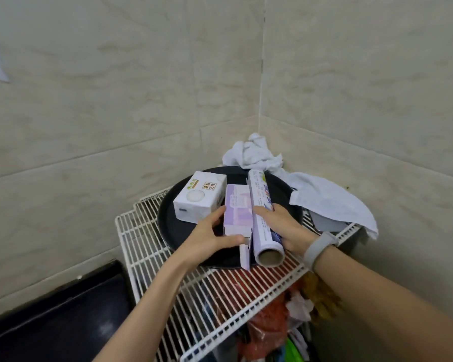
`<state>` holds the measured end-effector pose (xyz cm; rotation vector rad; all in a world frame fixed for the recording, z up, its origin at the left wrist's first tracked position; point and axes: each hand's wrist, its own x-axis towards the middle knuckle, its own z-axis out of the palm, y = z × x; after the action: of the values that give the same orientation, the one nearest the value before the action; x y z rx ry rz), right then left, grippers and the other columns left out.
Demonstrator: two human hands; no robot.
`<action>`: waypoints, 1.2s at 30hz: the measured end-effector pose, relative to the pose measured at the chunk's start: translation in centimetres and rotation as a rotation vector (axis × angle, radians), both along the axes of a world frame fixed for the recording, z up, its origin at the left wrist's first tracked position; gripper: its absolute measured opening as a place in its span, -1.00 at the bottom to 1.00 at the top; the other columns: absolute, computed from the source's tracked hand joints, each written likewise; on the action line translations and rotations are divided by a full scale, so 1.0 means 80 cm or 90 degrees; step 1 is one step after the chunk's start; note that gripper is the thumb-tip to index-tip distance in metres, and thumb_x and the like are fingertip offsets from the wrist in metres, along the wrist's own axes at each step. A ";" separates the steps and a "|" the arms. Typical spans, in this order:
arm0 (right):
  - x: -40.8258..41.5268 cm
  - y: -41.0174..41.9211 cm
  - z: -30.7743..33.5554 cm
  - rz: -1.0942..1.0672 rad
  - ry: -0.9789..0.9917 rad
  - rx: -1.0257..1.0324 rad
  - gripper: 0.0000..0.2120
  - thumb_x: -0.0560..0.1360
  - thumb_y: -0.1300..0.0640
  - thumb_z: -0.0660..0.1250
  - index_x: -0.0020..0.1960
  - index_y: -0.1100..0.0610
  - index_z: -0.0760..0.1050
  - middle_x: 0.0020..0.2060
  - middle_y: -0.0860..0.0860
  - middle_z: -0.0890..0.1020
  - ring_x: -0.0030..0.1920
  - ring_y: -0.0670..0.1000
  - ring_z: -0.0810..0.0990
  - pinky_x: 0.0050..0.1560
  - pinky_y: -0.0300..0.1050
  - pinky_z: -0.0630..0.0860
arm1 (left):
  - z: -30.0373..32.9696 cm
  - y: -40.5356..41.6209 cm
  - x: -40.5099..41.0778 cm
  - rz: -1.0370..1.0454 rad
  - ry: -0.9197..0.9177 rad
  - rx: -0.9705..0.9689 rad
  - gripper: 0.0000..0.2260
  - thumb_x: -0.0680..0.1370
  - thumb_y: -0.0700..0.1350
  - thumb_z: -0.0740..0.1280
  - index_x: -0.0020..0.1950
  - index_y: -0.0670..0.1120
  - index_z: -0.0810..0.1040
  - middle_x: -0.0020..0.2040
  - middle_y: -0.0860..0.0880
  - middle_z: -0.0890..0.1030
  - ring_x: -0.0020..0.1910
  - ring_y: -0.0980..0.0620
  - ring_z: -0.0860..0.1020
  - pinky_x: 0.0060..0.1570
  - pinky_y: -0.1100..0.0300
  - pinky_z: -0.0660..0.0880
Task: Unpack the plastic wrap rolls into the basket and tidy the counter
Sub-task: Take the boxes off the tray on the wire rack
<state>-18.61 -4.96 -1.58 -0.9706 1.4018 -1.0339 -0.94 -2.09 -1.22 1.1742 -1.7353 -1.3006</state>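
Wire rack (152, 257) front-left corner lies open. Boxes, a roll (262, 226) and both hands crowd the black tray (168, 231); cloth (324, 199) blocks the back-right corner.

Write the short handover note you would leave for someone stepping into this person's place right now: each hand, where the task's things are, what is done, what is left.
Left hand: gripping the purple box at its near end.
Right hand: resting on the plastic wrap roll, fingers over it.
The roll lies along the box's right side, its cardboard core facing the camera. Both sit on the dark round tray on the white wire rack, beside a white box. A white cloth lies crumpled in the corner.
Done: this roll looks out of its box.
Left: any other roll, the move to the basket, tidying. No basket clearly in view.
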 end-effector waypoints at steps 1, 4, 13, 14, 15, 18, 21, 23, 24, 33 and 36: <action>-0.006 0.000 0.001 0.014 0.001 0.003 -0.60 0.48 0.15 0.26 0.26 0.26 0.28 -0.02 0.15 0.56 -0.24 -0.01 0.57 -0.51 -0.29 0.50 | -0.002 0.002 -0.003 -0.020 0.003 -0.006 -0.31 0.37 -0.17 0.49 0.43 0.01 0.26 0.29 0.13 0.48 0.25 0.22 0.44 0.13 0.31 0.47; -0.014 0.002 0.004 0.029 -0.015 0.011 -0.61 0.49 0.14 0.27 0.26 0.23 0.29 0.02 0.17 0.58 -0.19 0.04 0.60 -0.35 -0.16 0.52 | -0.004 0.010 -0.014 -0.016 -0.011 -0.016 -0.19 0.36 -0.25 0.48 0.49 -0.01 0.11 0.32 0.16 0.42 0.28 0.24 0.39 0.12 0.34 0.47; -0.027 0.019 0.016 0.116 -0.005 -0.132 -0.65 0.49 0.09 0.25 0.25 0.06 0.32 -0.01 -0.04 0.60 -0.10 -0.09 0.63 -0.27 -0.24 0.55 | 0.019 0.022 -0.045 0.304 0.209 -0.016 -0.87 0.48 -0.09 0.37 0.01 0.06 0.57 0.05 -0.06 0.60 0.01 0.04 0.61 -0.01 0.05 0.59; -0.027 0.023 0.023 0.131 -0.007 -0.167 -0.65 0.49 0.10 0.25 0.26 0.01 0.31 -0.02 -0.10 0.59 -0.11 -0.16 0.63 -0.28 -0.31 0.55 | 0.025 0.023 -0.049 0.341 0.206 -0.040 -0.87 0.48 -0.15 0.37 -0.01 0.04 0.56 0.06 -0.07 0.59 0.02 0.02 0.60 -0.01 0.03 0.59; -0.028 0.027 0.030 0.147 -0.009 -0.204 -0.64 0.50 0.11 0.25 0.26 -0.03 0.29 -0.01 -0.16 0.57 -0.13 -0.23 0.62 -0.30 -0.38 0.53 | 0.031 0.024 -0.051 0.359 0.211 -0.059 -0.84 0.48 -0.18 0.37 0.01 0.02 0.54 0.09 -0.07 0.56 0.03 0.03 0.59 -0.02 0.05 0.58; -0.026 0.040 0.051 0.191 -0.015 -0.292 -0.55 0.49 0.11 0.26 0.33 -0.08 0.23 0.03 -0.25 0.51 -0.10 -0.37 0.57 -0.28 -0.47 0.50 | 0.051 0.039 -0.047 0.352 0.288 -0.027 -0.60 0.46 -0.23 0.37 0.26 0.01 0.41 0.21 -0.03 0.47 0.04 0.10 0.58 -0.06 0.09 0.58; -0.010 0.059 0.069 0.268 -0.019 -0.327 -0.56 0.50 0.10 0.26 0.30 -0.15 0.20 0.04 -0.30 0.45 -0.07 -0.46 0.51 -0.26 -0.54 0.46 | 0.063 0.068 -0.022 0.330 0.381 0.026 -0.62 0.51 -0.23 0.28 0.32 -0.03 0.39 0.15 -0.09 0.60 -0.04 -0.03 0.63 -0.19 0.10 0.60; 0.015 0.075 0.076 0.333 -0.035 -0.327 -0.56 0.50 0.11 0.25 0.25 -0.21 0.14 0.00 -0.35 0.41 -0.14 -0.54 0.47 -0.30 -0.59 0.41 | 0.060 0.098 0.005 0.378 0.381 0.014 -0.69 0.53 -0.21 0.22 0.27 -0.06 0.44 0.03 -0.07 0.65 -0.18 0.03 0.64 -0.33 0.19 0.55; 0.031 0.085 0.078 0.366 -0.043 -0.323 -0.54 0.50 0.11 0.25 0.25 -0.22 0.12 0.00 -0.36 0.39 -0.16 -0.56 0.45 -0.31 -0.61 0.40 | 0.055 0.117 0.022 0.415 0.377 0.010 -0.72 0.53 -0.21 0.20 0.23 -0.06 0.47 -0.02 -0.07 0.66 -0.23 0.05 0.63 -0.38 0.23 0.53; 0.262 0.219 0.018 0.643 -0.024 -0.234 -0.67 0.45 0.18 0.29 0.18 -0.03 0.36 0.07 -0.04 0.57 -0.03 -0.12 0.56 -0.11 -0.36 0.47 | -0.047 0.347 0.203 0.866 0.399 0.033 -0.74 0.51 -0.18 0.23 0.18 -0.07 0.49 0.04 -0.12 0.63 -0.16 -0.04 0.61 -0.29 0.11 0.55; 0.336 0.273 -0.040 0.711 0.038 -0.160 -0.56 0.44 0.14 0.30 0.29 0.05 0.29 0.09 -0.03 0.52 -0.01 -0.06 0.52 -0.14 -0.27 0.44 | -0.101 0.423 0.259 0.986 0.375 0.069 -0.71 0.50 -0.23 0.24 0.22 -0.06 0.42 0.09 -0.10 0.60 -0.08 -0.06 0.61 -0.17 0.00 0.56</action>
<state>8.26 16.87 -4.82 -1.6833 0.5606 -0.3156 19.79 31.73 -9.32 1.4287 -0.0621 -0.5695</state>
